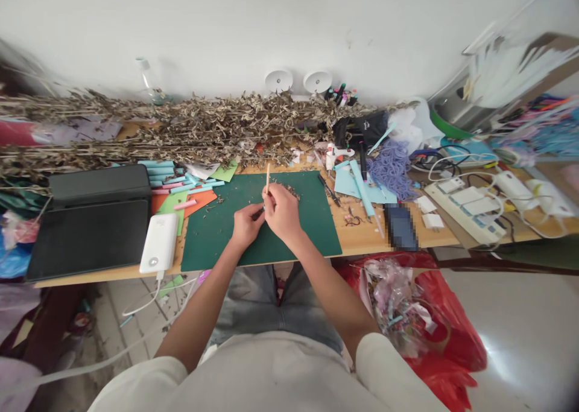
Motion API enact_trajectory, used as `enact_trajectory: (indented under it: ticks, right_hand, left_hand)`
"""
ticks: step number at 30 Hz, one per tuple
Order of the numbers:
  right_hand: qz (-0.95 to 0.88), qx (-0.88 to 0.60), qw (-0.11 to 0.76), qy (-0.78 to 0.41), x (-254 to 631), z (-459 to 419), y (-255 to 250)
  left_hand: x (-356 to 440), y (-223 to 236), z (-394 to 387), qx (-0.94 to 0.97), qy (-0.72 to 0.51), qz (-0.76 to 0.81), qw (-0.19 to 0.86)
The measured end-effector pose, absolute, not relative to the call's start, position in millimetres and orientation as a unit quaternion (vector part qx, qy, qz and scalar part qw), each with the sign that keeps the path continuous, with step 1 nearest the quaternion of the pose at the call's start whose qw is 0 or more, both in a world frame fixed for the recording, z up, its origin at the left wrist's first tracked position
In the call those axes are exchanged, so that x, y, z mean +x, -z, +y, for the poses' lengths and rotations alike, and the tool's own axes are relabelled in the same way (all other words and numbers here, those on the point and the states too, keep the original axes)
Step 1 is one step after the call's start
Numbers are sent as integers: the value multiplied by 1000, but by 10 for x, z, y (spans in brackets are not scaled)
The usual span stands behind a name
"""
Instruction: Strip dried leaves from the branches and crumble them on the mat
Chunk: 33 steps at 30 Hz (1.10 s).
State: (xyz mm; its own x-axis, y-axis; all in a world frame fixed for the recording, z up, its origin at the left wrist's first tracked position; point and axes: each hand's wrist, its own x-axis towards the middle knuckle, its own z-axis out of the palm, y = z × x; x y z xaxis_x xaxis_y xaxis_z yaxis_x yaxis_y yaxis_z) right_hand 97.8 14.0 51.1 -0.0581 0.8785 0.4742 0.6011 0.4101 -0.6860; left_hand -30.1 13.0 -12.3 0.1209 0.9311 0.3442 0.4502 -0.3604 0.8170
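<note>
Over the green cutting mat [212, 243], my right hand [283, 210] is closed around a slim pale tan stick [268, 175], which points up and away from me. Close against it, my left hand [246, 225] has its thumb and fingers pinched together near the lower side of the right hand. What lies between those left fingertips is too small and covered to make out. Dry brown leaf crumbs [292, 192] are scattered on the mat just beyond the right hand.
Dried leafy stalks [226, 122] run along the wall. A black tablet [90, 237] and white power bank [159, 243] stand left; a glue gun [337, 154], purple yarn [393, 171], phone [401, 226] and power strip [465, 213] lie right. Below hangs a red rubbish bag [456, 321].
</note>
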Motion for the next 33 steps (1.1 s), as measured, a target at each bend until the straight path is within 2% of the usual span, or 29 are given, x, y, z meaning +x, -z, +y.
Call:
enact_trajectory:
  ticks: [33]
  right_hand:
    - [-733,-510,423,-153,966,205,-539]
  left_hand:
    - [-332,190,155,702,-430,504,260]
